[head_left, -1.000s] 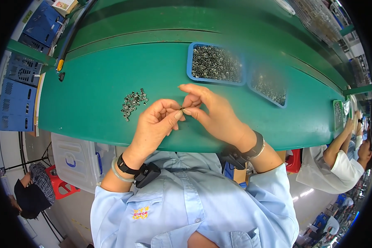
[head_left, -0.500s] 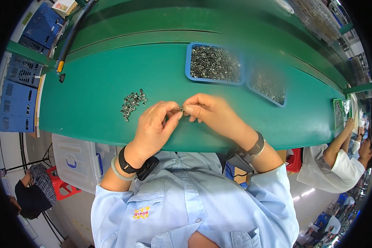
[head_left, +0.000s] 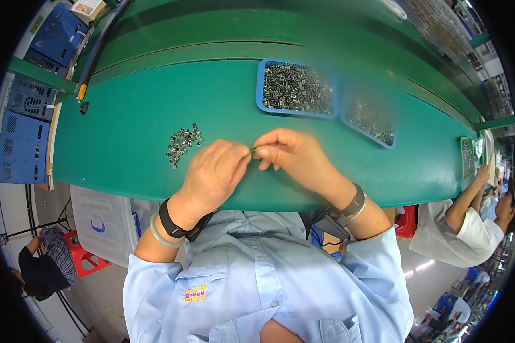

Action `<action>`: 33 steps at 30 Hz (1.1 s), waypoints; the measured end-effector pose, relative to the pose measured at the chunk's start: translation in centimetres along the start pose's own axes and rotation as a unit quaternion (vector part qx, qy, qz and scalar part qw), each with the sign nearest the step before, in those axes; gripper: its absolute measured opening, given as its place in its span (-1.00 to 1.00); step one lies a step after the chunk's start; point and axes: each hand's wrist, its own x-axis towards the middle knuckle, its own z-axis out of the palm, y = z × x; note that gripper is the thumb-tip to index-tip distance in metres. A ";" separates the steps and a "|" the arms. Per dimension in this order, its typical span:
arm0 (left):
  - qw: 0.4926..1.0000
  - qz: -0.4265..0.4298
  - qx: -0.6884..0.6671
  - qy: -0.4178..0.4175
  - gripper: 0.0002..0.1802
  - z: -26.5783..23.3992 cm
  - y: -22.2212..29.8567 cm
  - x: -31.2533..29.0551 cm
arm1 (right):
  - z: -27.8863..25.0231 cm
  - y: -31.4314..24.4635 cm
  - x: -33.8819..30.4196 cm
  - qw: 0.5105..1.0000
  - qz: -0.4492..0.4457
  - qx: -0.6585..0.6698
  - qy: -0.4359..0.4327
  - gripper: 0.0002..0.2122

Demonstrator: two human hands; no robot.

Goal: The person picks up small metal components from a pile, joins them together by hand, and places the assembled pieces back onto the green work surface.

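Observation:
My left hand and my right hand meet above the green tabletop, fingertips almost touching. Between them sits a tiny dark metal piece, mostly covered by the fingers; its exact kind is too small to make out. The right thumb and forefinger pinch it, and the left thumb and fingers close on its other side. Just left of my left hand lies a loose pile of small shiny metal parts. Beyond my right hand stands a blue tray heaped with similar small metal parts.
A second blue tray of small parts, partly blurred, adjoins the first. A green tray stands at the table's right end, beside a co-worker in a white top. Blue crates are at the left, a clear lidded box below.
My left hand has rolled over, its back now turned more upward and its fingers covering more of the small piece. My right hand stays nearly in place.

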 end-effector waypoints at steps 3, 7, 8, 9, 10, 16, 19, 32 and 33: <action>0.997 -0.076 -0.020 0.023 -0.73 -0.2 -0.6 -0.7 | -0.3 0.8 -0.1 0.986 -0.134 -0.068 0.069 -0.87; 0.979 -0.187 -0.069 0.029 -0.73 0.2 -0.3 -1.3 | 0.1 0.8 0.4 0.908 -0.296 -0.257 0.149 -0.86; 0.970 -0.224 -0.087 0.026 -0.73 0.3 -0.2 -1.5 | 0.2 0.8 0.5 0.863 -0.340 -0.331 0.170 -0.86; 0.970 -0.224 -0.087 0.026 -0.73 0.4 -0.2 -1.7 | 0.0 0.9 0.5 0.864 -0.340 -0.331 0.170 -0.86; 0.970 -0.227 -0.087 0.018 -0.73 0.6 -0.2 -1.9 | -0.4 1.4 0.4 0.858 -0.325 -0.361 0.166 -0.85; 0.957 -0.272 -0.102 -0.005 -0.72 1.1 -0.5 -2.7 | -1.6 1.6 0.2 0.870 -0.237 -0.396 0.175 -0.86; 0.964 -0.250 -0.092 -0.001 -0.72 1.3 -0.7 -2.8 | -1.2 1.9 0.3 0.872 -0.226 -0.403 0.158 -0.86; 0.980 -0.134 0.079 -0.125 -0.73 1.6 -0.5 -1.6 | -0.1 2.3 2.7 0.826 -0.235 -0.499 0.120 -0.85; 0.980 -0.133 0.078 -0.125 -0.73 1.5 -0.7 -1.6 | -0.1 2.3 2.7 0.825 -0.234 -0.500 0.122 -0.85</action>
